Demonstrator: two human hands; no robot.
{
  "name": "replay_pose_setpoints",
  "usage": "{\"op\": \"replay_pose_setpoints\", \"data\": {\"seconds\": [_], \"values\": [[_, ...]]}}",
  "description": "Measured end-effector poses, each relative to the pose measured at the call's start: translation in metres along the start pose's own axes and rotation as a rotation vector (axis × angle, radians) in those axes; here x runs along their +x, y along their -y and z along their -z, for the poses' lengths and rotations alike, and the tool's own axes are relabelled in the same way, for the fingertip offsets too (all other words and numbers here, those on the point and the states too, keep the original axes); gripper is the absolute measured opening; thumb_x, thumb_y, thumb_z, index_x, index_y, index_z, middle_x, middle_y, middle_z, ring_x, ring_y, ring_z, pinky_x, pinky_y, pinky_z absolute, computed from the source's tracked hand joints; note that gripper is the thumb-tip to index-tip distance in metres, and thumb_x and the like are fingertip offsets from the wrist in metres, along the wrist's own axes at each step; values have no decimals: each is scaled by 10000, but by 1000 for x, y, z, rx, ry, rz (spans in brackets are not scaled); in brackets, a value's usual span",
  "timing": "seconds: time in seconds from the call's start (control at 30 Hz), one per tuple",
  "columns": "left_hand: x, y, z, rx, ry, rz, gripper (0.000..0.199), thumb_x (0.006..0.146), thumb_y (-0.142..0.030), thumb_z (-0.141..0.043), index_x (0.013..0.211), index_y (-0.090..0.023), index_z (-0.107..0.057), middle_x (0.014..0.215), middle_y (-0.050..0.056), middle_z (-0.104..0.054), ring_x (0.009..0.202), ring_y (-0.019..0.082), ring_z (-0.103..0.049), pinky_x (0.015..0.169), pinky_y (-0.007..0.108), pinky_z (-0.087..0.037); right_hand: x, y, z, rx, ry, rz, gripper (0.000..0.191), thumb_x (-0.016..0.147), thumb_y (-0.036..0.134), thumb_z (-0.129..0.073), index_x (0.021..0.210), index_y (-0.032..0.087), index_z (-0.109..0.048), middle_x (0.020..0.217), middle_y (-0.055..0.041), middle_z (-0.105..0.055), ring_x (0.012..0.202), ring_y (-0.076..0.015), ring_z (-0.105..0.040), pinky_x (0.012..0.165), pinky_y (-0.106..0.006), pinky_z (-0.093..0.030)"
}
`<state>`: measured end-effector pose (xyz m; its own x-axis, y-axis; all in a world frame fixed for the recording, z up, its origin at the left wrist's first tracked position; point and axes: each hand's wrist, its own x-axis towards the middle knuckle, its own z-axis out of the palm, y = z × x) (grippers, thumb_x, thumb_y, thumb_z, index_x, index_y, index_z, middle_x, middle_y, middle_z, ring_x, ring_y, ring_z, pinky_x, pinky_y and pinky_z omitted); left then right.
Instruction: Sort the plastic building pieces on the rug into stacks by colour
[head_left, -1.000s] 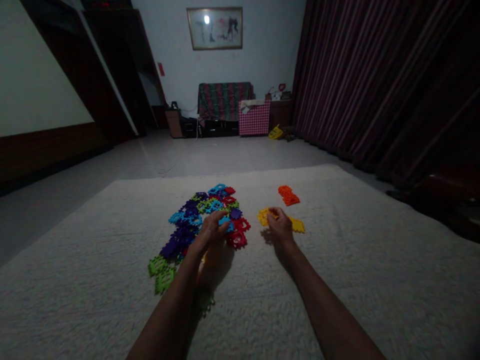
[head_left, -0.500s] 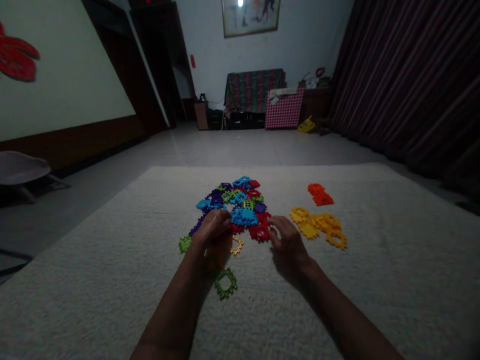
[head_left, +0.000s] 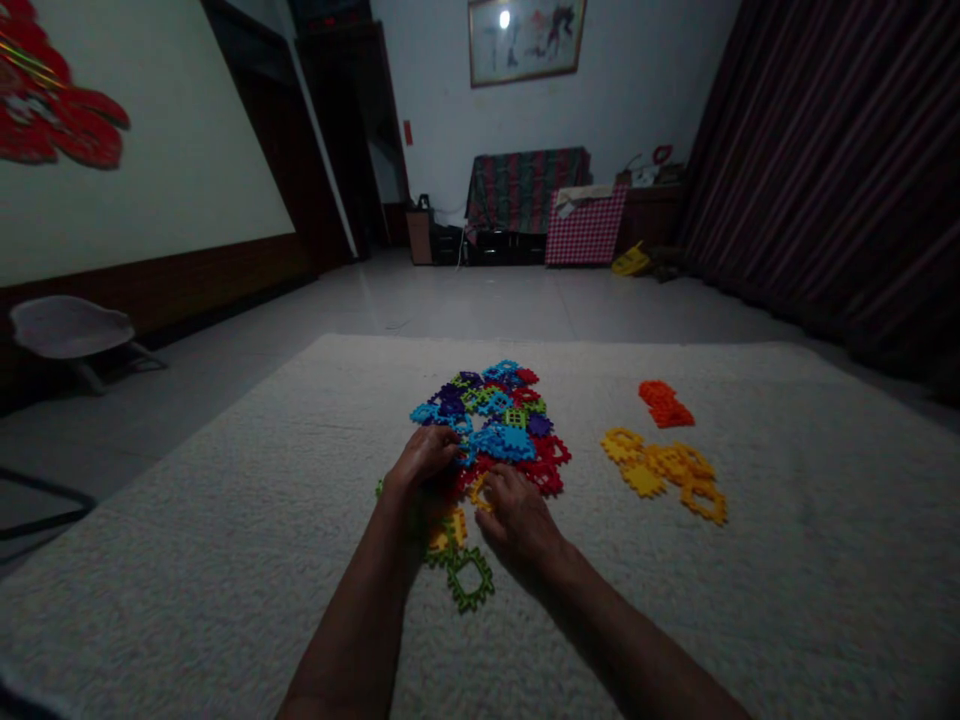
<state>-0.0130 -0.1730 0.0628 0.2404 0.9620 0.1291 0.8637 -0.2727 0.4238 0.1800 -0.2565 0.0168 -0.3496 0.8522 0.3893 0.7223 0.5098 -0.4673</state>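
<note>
A mixed pile of toothed plastic building pieces [head_left: 517,440] in blue, purple, red and green lies on the pale mat. My left hand [head_left: 424,458] is at the pile's near left side, fingers curled beside a blue piece [head_left: 466,455]; whatever is in its grip is hidden. My right hand [head_left: 521,512] pinches a yellow frame-shaped building piece [head_left: 481,491] between thumb and fingers at the pile's near edge. Just below the left hand lies another yellow piece [head_left: 451,530], partly covered by my forearm. Closer to me is a green frame-shaped piece [head_left: 471,580].
A yellow group of pieces [head_left: 645,478] lies to the right, with orange pieces [head_left: 664,403] behind it. The pale mat [head_left: 780,600] spreads over a tiled floor. A low stool [head_left: 71,328] stands at the left, a dark curtain [head_left: 810,170] hangs at the right.
My right hand has moved left from the red pieces to the yellow frame and taken hold of it. My left hand stays by the pile. The camera view has shifted slightly.
</note>
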Motion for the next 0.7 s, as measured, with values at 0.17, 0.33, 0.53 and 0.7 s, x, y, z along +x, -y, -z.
{"op": "replay_pose_setpoints", "data": {"seconds": [0.17, 0.33, 0.53, 0.7], "values": [[2, 3, -1, 8, 54, -80, 205, 798, -206, -570, 863, -195, -764, 809, 75, -737, 754, 197, -641, 739, 310, -494, -2, -2, -7, -47, -19, 56, 213, 814, 199, -623, 1026, 196, -604, 1194, -110, -608, 1076, -258, -529, 941, -411, -440], [-13, 6, -2, 1, 57, -139, 238, 790, -213, -574, 936, -205, -761, 917, 65, -748, 837, 200, -647, 786, 292, -502, -5, -8, -13, -34, -71, 57, 292, 795, 134, -567, 1084, 163, -598, 1175, -124, -607, 1059, -251, -528, 945, -392, -432], [-44, 19, -1, -71, -30, -208, 255, 833, -228, -549, 1002, -217, -740, 1005, 51, -723, 950, 192, -641, 895, 302, -502, -6, -7, -19, -39, -123, 45, 338, 747, 132, -547, 1079, 147, -613, 1125, -127, -630, 1032, -257, -530, 927, -380, -427], [-68, 33, -13, -143, -91, -312, 225, 864, -314, -585, 996, -206, -732, 1118, 79, -690, 1061, 207, -623, 959, 342, -501, -3, -6, -23, -46, -153, -23, 309, 714, 151, -555, 1013, 161, -634, 1011, -108, -662, 949, -246, -560, 881, -373, -443]]}}
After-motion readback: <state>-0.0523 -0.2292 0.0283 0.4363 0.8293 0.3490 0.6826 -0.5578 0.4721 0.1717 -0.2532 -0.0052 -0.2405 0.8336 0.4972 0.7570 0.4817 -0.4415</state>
